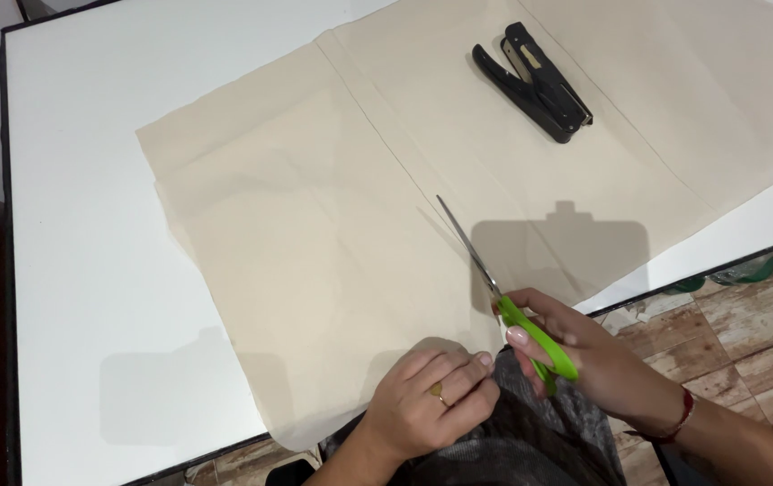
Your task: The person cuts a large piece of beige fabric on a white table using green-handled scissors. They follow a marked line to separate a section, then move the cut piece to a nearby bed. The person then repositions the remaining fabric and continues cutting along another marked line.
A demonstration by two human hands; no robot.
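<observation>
- The right hand [575, 355] grips the green-handled scissors [503, 301], fingers closed through the loops, thumb on top, so the blades can be worked from the near edge of the paper
- The blades look nearly closed and point away from the hand, up and to the left, lying along a fold line in the beige paper [332, 243]
- The left hand [431, 400] sits just beside the right one, fingers curled down and pinching or pressing the paper's near edge; this seems meant to keep the sheet taut and flat beside the blades, though I cannot tell whether it grasps or only presses
- The right wrist is bent inward and wears a red band [682, 416]; the left hand has a ring on one finger
- The paper spreads out ahead of both hands over the white table [80, 225], its near edge hanging slightly past the table's edge
- A black stapler [535, 81] lies on the paper well beyond the right hand, out of the scissors' path
- Tiled floor [746, 333] shows to the right of the right arm
</observation>
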